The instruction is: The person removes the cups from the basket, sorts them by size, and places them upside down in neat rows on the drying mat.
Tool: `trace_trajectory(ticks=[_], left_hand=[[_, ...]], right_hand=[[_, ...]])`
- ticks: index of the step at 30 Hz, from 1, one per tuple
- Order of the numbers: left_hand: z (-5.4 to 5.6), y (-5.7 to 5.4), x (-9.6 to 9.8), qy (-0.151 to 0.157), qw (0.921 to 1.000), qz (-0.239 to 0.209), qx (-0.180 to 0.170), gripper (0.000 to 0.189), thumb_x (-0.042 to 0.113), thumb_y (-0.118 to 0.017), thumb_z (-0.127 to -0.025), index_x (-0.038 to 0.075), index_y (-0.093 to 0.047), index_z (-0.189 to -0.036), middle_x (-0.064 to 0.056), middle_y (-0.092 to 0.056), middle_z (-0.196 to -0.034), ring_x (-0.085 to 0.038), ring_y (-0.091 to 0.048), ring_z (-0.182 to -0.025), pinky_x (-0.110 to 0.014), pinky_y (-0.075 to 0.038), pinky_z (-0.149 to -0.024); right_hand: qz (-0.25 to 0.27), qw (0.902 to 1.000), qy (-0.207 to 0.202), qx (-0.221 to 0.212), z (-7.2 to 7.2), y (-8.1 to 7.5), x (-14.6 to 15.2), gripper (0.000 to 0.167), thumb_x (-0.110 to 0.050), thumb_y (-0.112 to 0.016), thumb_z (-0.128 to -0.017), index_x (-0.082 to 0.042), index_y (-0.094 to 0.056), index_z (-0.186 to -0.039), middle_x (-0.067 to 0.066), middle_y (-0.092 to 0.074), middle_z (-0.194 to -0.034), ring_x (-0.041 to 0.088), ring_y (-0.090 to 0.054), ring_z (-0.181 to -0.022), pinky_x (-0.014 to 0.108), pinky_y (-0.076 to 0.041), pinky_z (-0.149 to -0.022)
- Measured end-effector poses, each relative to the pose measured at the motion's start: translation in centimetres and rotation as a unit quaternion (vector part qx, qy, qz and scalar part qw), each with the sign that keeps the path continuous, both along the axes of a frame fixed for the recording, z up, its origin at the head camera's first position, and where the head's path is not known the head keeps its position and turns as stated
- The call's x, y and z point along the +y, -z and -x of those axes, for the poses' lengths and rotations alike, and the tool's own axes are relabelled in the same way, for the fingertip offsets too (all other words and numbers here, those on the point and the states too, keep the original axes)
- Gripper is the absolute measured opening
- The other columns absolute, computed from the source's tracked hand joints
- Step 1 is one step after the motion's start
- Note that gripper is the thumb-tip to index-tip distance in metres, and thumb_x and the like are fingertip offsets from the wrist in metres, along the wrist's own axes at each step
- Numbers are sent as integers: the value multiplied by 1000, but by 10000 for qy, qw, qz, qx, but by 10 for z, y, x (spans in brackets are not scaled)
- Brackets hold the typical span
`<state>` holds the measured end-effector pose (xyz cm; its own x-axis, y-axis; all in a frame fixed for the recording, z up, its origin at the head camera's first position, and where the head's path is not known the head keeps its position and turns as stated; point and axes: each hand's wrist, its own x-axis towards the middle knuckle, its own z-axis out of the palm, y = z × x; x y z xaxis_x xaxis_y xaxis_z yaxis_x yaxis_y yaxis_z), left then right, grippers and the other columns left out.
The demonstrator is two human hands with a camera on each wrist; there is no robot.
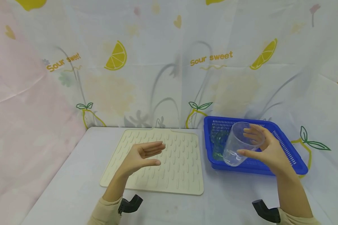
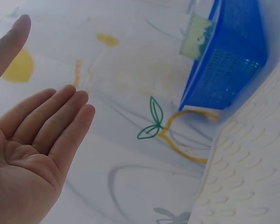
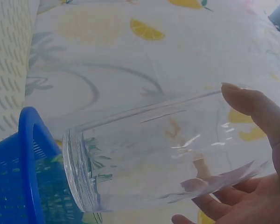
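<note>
Glass (image 1: pixel 236 145) tilted, base down-left in head view, mouth up-right, long axis slanting. Right grip (image 1: pixel 271 150) clamped on its mouth end; glass lies between thumb and fingers. Left grip (image 1: pixel 133 159) apart, over cream mat (image 1: pixel 177 165) on white surface (image 1: pixel 73 175). Glass overlaps blue basket (image 1: pixel 253 169) in view; contact unclear.

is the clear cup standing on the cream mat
No, in the head view the right hand holds the clear cup tilted by the blue basket, off to the right of the cream mat.
</note>
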<state>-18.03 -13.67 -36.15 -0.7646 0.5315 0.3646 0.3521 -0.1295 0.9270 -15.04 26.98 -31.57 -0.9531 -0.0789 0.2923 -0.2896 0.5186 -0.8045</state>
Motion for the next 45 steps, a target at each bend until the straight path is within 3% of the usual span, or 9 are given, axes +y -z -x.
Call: trace_trajectory(ticks=[6, 9, 18, 24, 31, 37, 45], left_hand=[[1, 0, 10, 102, 9999, -53, -80, 68, 10, -77, -78, -15, -44, -131, -35, -48, -129, -14, -58, -115, -31, -48, -97], [2, 0, 14, 130, 9999, -56, -68, 68, 11, -77, -78, -14, -44, -131, -35, -48, -129, -15, -58, -115, -31, -48, -97], [5, -4, 25, 58, 10000, -15, -23, 67, 10, -77, -77, -15, -45, -130, -33, -51, -127, -24, -58, -116, -33, -48, -98], [4, -7, 32, 16, 10000, 6, -84, 68, 11, -78, -76, -15, -45, -130, -32, -52, -127, -34, -55, -117, -33, -48, -97], [4, -8, 42, -14, 9999, 16, -135, 68, 10, -79, -75, -14, -46, -130, -29, -53, -127, -37, -53, -118, -33, -48, -97], [6, -9, 49, -85, 9998, 119, -107, 65, 5, -79, -74, -11, -49, -129, -28, -55, -125, -37, -55, -117, -34, -48, -97], [7, -9, 58, 94, 9999, -9, 76, 66, 7, -79, -74, -14, -48, -128, -30, -54, -125, -38, -54, -117, -43, -46, -99]], right_hand=[[310, 9989, -343, -75, 2, 0, -12, 87, -2, -77, -75, -11, -28, -146, -3, -51, -128, -2, -48, -110, 64, -36, -96], [376, 9983, -448, -42, 2, 0, -18, 86, -1, -77, -75, -10, -29, -145, 0, -52, -129, -3, -47, -110, 67, -34, -97], [491, 9949, -867, 159, 5, 5, -38, 85, 3, -79, -71, -4, -32, -142, 10, -53, -130, -3, -48, -113, 65, -34, -100], [484, 9925, -1086, 270, 7, 7, -51, 83, 3, -80, -70, -4, -36, -140, 16, -53, -129, 0, -51, -113, 57, -40, -101], [849, 9858, -1437, 192, 9, 9, -65, 84, 3, -80, -68, -3, -36, -139, 24, -49, -131, 2, -51, -116, 67, -27, -104], [953, 9805, -1700, 271, 12, 13, -75, 84, 6, -79, -67, 0, -36, -139, 25, -49, -130, 4, -52, -115, 64, -34, -101], [1060, 9736, -2004, 268, 17, 15, -90, 84, 5, -80, -66, 3, -36, -137, 24, -49, -132, 22, -53, -119, 64, -32, -103]])
